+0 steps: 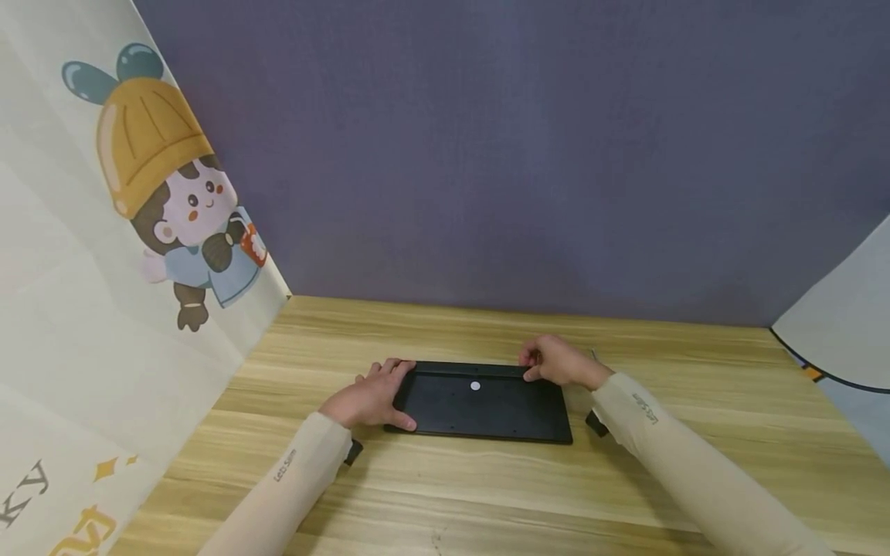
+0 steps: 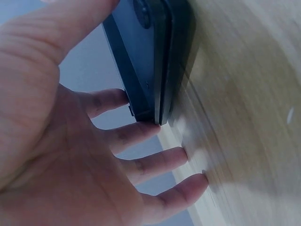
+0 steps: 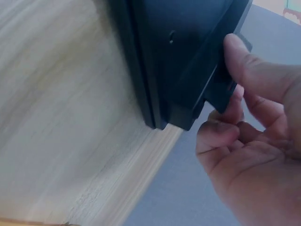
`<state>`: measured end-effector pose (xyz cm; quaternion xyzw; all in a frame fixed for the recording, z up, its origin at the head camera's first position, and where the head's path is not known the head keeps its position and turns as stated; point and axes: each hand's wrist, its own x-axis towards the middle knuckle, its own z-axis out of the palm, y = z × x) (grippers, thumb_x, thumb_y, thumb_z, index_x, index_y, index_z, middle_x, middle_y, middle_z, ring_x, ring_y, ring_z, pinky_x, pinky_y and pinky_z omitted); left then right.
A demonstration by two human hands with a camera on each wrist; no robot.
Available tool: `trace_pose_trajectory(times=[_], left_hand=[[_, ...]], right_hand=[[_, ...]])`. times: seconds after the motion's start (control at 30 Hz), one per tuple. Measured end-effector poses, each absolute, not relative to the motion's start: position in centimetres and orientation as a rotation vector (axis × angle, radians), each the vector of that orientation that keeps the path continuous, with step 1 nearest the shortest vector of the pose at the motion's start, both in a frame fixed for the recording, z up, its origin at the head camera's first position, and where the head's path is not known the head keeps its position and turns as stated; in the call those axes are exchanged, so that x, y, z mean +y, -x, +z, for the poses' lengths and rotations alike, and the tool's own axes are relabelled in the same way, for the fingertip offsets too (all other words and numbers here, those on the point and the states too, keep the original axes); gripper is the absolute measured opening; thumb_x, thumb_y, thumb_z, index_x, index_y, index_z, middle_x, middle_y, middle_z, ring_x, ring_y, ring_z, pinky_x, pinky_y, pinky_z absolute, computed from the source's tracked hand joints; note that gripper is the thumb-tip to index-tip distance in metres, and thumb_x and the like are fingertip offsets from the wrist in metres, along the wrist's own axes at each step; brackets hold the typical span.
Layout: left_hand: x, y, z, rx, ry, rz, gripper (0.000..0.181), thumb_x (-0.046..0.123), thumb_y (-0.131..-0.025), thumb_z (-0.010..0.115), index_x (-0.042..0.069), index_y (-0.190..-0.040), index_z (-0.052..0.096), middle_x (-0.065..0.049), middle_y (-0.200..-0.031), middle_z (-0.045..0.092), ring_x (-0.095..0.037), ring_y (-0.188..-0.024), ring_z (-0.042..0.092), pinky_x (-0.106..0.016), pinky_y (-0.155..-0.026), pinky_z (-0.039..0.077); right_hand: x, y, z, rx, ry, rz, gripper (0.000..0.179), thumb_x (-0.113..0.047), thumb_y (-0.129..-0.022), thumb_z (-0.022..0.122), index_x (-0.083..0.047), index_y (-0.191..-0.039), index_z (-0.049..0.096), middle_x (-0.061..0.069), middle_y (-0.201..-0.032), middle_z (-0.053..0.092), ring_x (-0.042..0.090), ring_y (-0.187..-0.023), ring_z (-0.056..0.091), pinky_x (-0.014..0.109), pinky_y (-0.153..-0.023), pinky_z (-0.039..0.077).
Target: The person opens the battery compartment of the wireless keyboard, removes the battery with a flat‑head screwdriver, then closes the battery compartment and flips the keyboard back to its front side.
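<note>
A flat black keyboard (image 1: 514, 409) lies underside up on the table, with a small round white sticker (image 1: 476, 386) near its raised far bar. My left hand (image 1: 371, 398) spans its left end, thumb on the near corner and the first fingers at the far edge. In the left wrist view the ring and little fingertips (image 2: 197, 183) reach down to the tabletop. At the far right corner my right hand (image 1: 556, 361) pinches a small flip-out foot (image 3: 221, 96) on the raised bar, thumb on one side and curled fingers on the other.
The wood-grain table (image 1: 452, 502) runs back to a plain dark blue-grey panel (image 1: 487, 154). A pale wall with a cartoon figure (image 1: 202, 201) stands at the left, and a white printed panel (image 1: 841, 316) at the right.
</note>
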<state>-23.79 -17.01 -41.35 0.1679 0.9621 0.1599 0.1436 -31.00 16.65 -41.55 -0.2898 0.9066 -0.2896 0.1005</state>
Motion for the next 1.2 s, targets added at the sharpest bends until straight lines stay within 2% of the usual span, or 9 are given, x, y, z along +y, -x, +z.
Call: trace_pose_trajectory(times=[0.13, 0.23, 0.37, 0.57, 0.77, 1.03, 1.2], left_hand=[[-17.1, 23.7, -41.4, 2.769, -0.482, 0.457, 0.1, 0.043, -0.071, 0.08, 0.013, -0.149, 0.026, -0.013, -0.149, 0.025, -0.042, -0.135, 0.021, -0.065, -0.099, 0.023], [-17.2, 23.7, -41.3, 2.772, -0.485, 0.443, 0.1, 0.044, -0.071, 0.08, 0.013, -0.149, 0.026, -0.012, -0.149, 0.025, -0.042, -0.135, 0.021, -0.065, -0.099, 0.023], [-17.2, 23.6, -41.3, 2.768, -0.484, 0.443, 0.1, 0.043, -0.071, 0.081, 0.013, -0.149, 0.026, -0.012, -0.149, 0.025, -0.042, -0.135, 0.021, -0.065, -0.099, 0.024], [-17.3, 23.5, -41.4, 2.768, -0.483, 0.448, 0.101, 0.043, -0.07, 0.081, 0.014, -0.149, 0.026, -0.012, -0.149, 0.026, -0.042, -0.134, 0.022, -0.065, -0.099, 0.024], [-17.3, 23.4, -41.4, 2.765, -0.493, 0.457, 0.101, 0.042, -0.07, 0.081, 0.014, -0.149, 0.026, -0.012, -0.149, 0.026, -0.042, -0.134, 0.022, -0.065, -0.098, 0.024], [-17.5, 23.2, -41.4, 2.761, -0.502, 0.463, 0.101, 0.042, -0.071, 0.081, 0.014, -0.15, 0.025, -0.012, -0.15, 0.024, -0.043, -0.135, 0.02, -0.066, -0.099, 0.023], [-17.8, 23.1, -41.4, 2.754, -0.495, 0.459, 0.101, 0.042, -0.07, 0.081, 0.014, -0.15, 0.025, -0.013, -0.15, 0.024, -0.043, -0.135, 0.02, -0.065, -0.099, 0.023]], right_hand=[[17.1, 31.3, -41.8, 2.755, 0.898, -0.923, 0.002, -0.005, -0.088, 0.067, -0.005, -0.09, 0.067, -0.001, -0.08, 0.061, 0.013, -0.068, 0.053, 0.03, -0.061, 0.045], [17.4, 31.7, -41.9, 2.848, 0.836, -0.979, 0.006, -0.003, -0.09, 0.063, -0.003, -0.092, 0.068, 0.002, -0.081, 0.062, 0.014, -0.067, 0.053, 0.032, -0.06, 0.045], [17.7, 32.3, -42.0, 2.919, 0.691, -0.938, 0.007, -0.002, -0.09, 0.062, 0.0, -0.091, 0.069, 0.007, -0.083, 0.064, 0.017, -0.069, 0.054, 0.034, -0.061, 0.046], [17.2, 33.0, -42.5, 2.918, 0.621, -0.795, 0.008, -0.004, -0.087, 0.065, 0.0, -0.091, 0.071, 0.008, -0.085, 0.067, 0.019, -0.074, 0.058, 0.037, -0.07, 0.048], [16.7, 33.6, -42.8, 2.902, 0.569, -0.765, 0.006, -0.003, -0.087, 0.066, -0.002, -0.09, 0.071, 0.006, -0.084, 0.066, 0.019, -0.074, 0.058, 0.036, -0.068, 0.048], [17.0, 33.3, -43.2, 2.896, 0.635, -0.849, 0.008, -0.005, -0.087, 0.067, -0.001, -0.093, 0.072, 0.007, -0.087, 0.067, 0.022, -0.08, 0.06, 0.04, -0.074, 0.049], [17.8, 32.4, -42.9, 2.861, 0.643, -0.955, 0.015, -0.006, -0.087, 0.068, 0.002, -0.099, 0.069, 0.008, -0.09, 0.066, 0.024, -0.082, 0.061, 0.04, -0.071, 0.05]])
